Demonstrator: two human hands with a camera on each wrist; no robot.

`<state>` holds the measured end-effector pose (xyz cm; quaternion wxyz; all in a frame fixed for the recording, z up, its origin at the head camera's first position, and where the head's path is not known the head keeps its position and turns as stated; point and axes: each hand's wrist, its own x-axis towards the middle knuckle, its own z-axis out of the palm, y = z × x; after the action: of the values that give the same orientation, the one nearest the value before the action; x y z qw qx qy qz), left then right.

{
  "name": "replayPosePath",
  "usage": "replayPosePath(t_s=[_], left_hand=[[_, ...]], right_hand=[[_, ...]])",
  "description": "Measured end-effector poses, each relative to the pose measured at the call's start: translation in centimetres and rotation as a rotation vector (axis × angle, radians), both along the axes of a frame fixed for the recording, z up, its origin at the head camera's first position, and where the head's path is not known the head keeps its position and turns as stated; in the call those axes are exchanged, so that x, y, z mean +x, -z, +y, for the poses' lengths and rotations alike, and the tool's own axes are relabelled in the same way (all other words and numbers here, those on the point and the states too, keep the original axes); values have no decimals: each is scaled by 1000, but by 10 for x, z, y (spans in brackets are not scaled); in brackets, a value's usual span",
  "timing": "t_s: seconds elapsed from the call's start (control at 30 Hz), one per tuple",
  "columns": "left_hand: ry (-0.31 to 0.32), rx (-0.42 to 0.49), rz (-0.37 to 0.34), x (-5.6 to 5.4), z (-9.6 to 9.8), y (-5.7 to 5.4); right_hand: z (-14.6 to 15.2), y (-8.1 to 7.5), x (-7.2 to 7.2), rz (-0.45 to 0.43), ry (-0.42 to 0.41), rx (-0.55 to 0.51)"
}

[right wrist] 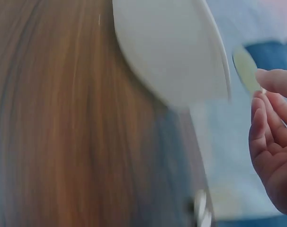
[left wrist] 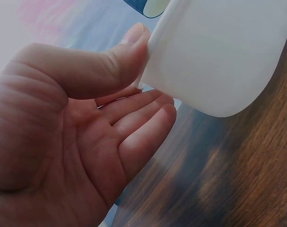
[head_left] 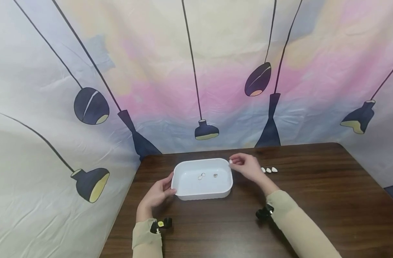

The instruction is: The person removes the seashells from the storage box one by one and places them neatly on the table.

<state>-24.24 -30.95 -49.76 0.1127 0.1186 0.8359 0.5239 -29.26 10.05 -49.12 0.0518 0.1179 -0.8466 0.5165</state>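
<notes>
A white rectangular tray [head_left: 202, 195] with rounded corners lies on the table. Its left end is between the thumb and fingers of my left hand [head_left: 156, 193]; in the left wrist view, the thumb presses the rim and the fingers reach behind the wall. Close by the tray's far right corner, my right hand [head_left: 248, 166] pinches a small white piece [head_left: 230, 161] between thumb and fingertips. Inside the tray are small pale pieces with tan edges, two together [head_left: 201, 176] and one apart [head_left: 215, 175].
Small white, pointed pieces [head_left: 268, 170] sit in a row on the dark wooden table [head_left: 312, 200], right of my right hand and partly behind it. A cloth printed with lamps [head_left: 170, 89] hangs behind the table's far edge. Both wrists wear small black cameras.
</notes>
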Motion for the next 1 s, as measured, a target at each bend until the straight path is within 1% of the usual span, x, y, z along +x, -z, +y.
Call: replayPosePath(t_s=[0.1, 0.3, 0.43, 0.53, 0.63, 0.77, 0.87, 1.0], left_hand=[[2, -4, 5, -1, -1, 0], [-2, -20, 10, 1, -4, 1], [-2, -19, 8, 1, -5, 1], [-9, -20, 6, 1, -6, 1], [-17, -24, 10, 0, -6, 1], [-16, -28, 12, 1, -6, 2], [-9, -29, 6, 1, -5, 2], [-11, -31, 11, 1, -2, 0]], right_hand=[[33, 7, 2, -15, 42, -26], [94, 17, 8, -38, 99, -17], [131, 21, 10, -73, 136, 21], [152, 26, 9, -122, 142, 70], [168, 33, 9, -176, 118, 123], [180, 42, 11, -236, 89, 168], [183, 44, 12, -255, 74, 180], [187, 42, 11, -248, 45, 194]])
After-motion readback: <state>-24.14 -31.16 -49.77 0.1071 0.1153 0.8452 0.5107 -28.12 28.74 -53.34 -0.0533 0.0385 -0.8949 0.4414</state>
